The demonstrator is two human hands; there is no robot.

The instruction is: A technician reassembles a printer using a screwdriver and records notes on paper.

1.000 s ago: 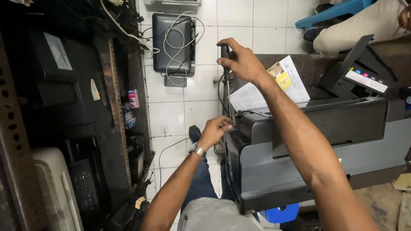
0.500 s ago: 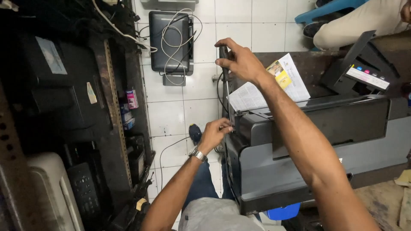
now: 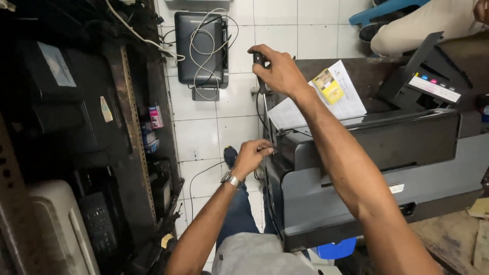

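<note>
Person, seen from above. Both forearms bare, no sleeves visible. Left hand [image 3: 250, 157]: metal-link wristwatch [image 3: 232, 179] at the wrist. Right hand [image 3: 279, 71]: no ring or band visible. Grey shorts [image 3: 254, 257]; dark shoe [image 3: 229, 154].

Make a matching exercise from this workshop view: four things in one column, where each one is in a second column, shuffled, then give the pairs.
Things
1. screwdriver
2. yellow packet
3. wristwatch
4. white cable

Places
A. coiled on the dark device lying on the tiled floor
B. on the left hand's wrist
C. on the sheets of paper behind the printer
D. upright, its handle gripped by the right hand, tip at the printer's corner

Pairs: 1-D, 2-C, 3-B, 4-A

The left hand pinches near the tip, against the grey printer; the right hand is above it.
</note>
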